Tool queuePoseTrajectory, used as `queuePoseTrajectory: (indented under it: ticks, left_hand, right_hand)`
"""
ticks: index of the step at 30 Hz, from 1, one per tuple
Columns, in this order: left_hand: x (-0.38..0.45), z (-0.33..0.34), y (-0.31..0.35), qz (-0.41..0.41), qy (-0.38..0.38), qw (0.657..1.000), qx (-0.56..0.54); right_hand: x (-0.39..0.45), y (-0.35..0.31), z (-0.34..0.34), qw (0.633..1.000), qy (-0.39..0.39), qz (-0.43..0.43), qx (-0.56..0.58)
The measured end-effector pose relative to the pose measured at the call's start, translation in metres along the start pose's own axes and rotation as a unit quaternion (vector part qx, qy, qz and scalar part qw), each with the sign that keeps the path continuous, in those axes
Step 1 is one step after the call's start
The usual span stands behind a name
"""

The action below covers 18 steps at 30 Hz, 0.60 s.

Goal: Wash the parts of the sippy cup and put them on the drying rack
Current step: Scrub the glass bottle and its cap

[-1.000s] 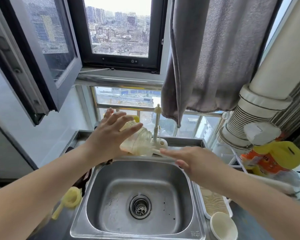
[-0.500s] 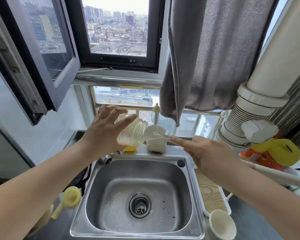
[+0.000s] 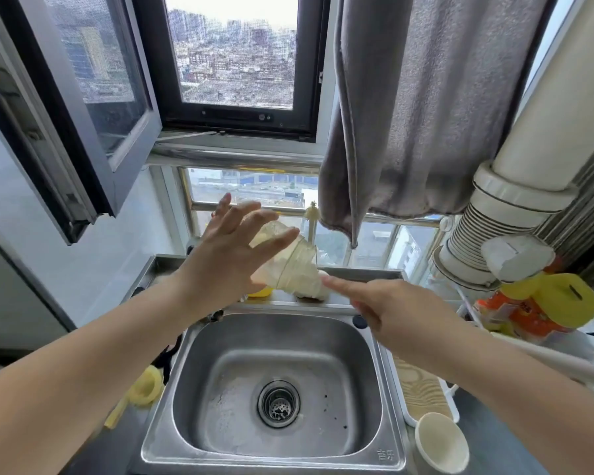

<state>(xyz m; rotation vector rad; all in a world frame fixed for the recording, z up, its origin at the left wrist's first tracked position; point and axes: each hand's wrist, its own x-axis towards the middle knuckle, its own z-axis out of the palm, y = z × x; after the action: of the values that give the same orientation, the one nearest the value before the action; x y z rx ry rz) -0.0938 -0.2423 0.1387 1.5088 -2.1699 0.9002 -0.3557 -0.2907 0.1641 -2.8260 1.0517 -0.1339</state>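
My left hand [image 3: 227,260] grips the clear sippy cup body [image 3: 287,265] above the back rim of the steel sink [image 3: 388,378], tilted with its mouth down and to the right. My right hand [image 3: 396,311] reaches in from the right, its fingertips at the cup's mouth. They pinch a thin white stick that is mostly hidden by blur. A yellow lid part [image 3: 146,385] lies on the counter left of the sink. The white drying rack tray [image 3: 422,394] sits right of the sink.
A white holder [image 3: 314,293] and a yellow sponge [image 3: 259,291] sit on the ledge behind the sink, with an upright brush [image 3: 311,217]. A grey towel [image 3: 408,114] hangs above. A small white cup [image 3: 441,447] stands at front right. An orange and yellow bag [image 3: 535,310] lies far right.
My left hand has lifted the cup body higher and tipped its mouth further down. My right hand has stayed at the cup's mouth, moving slightly left.
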Motion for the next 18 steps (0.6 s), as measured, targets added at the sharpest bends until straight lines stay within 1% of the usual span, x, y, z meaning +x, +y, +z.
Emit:
queuePoseTrajectory:
  ticks: [1,2,3,4,5,7,8,9,10,11,12,13,14,15,16,17,18]
  left_hand:
    - [-0.001,0.004,0.002,0.013,-0.002,1.0,0.005]
    - [-0.003,0.007,0.003,0.026,-0.005,1.0,0.014]
    - [-0.005,0.01,0.004,0.036,-0.007,0.999,0.026]
    - [-0.008,0.013,0.004,0.039,-0.005,0.999,0.035]
    - [-0.01,0.015,0.004,0.034,0.003,0.999,0.038]
    - [-0.015,0.017,0.006,-0.002,0.019,1.0,0.018]
    - [-0.018,0.017,0.008,-0.03,0.021,0.999,0.009]
    - [-0.021,0.02,0.009,-0.065,0.009,0.998,0.01]
    - [-0.022,0.021,0.012,-0.103,-0.028,0.994,0.017]
    - [-0.022,0.021,0.017,-0.147,-0.08,0.986,0.019]
    - [-0.022,0.019,0.022,-0.19,-0.13,0.973,0.019]
    - [-0.021,0.017,0.029,-0.227,-0.177,0.957,0.02]
    - [-0.02,0.016,0.036,-0.265,-0.223,0.938,0.018]
    - [-0.021,0.017,0.043,-0.293,-0.25,0.923,0.014]
    - [-0.021,0.018,0.049,-0.308,-0.27,0.912,0.012]
    - [-0.02,0.018,0.056,-0.314,-0.277,0.908,0.01]
    - [-0.019,0.019,0.063,-0.315,-0.275,0.908,0.006]
  right_hand:
    - [0.0,-0.003,0.002,0.999,-0.026,0.012,0.028]
    - [0.0,-0.006,0.006,0.994,-0.057,0.02,0.095]
    - [0.0,-0.009,0.009,0.978,-0.095,0.027,0.186]
    - [-0.002,-0.011,0.011,0.947,-0.129,0.04,0.291]
    - [-0.003,-0.009,0.014,0.9,-0.156,0.06,0.403]
    - [-0.006,-0.005,0.018,0.765,-0.21,0.11,0.599]
    - [-0.006,-0.003,0.019,0.709,-0.225,0.126,0.656]
    - [-0.006,-0.003,0.019,0.68,-0.227,0.14,0.683]
    - [-0.006,-0.003,0.021,0.68,-0.216,0.158,0.683]
    - [-0.007,-0.003,0.024,0.715,-0.185,0.17,0.653]
    - [-0.01,-0.003,0.027,0.777,-0.133,0.17,0.592]
    - [-0.012,-0.003,0.03,0.846,-0.061,0.156,0.506]
    - [-0.015,-0.003,0.032,0.904,0.011,0.129,0.407]
    - [-0.017,-0.005,0.033,0.947,0.045,0.1,0.3]
    - [-0.019,-0.007,0.035,0.975,0.05,0.08,0.203]
    - [-0.02,-0.012,0.038,0.989,0.049,0.071,0.121]
    - [-0.019,-0.02,0.041,0.994,0.053,0.074,0.065]
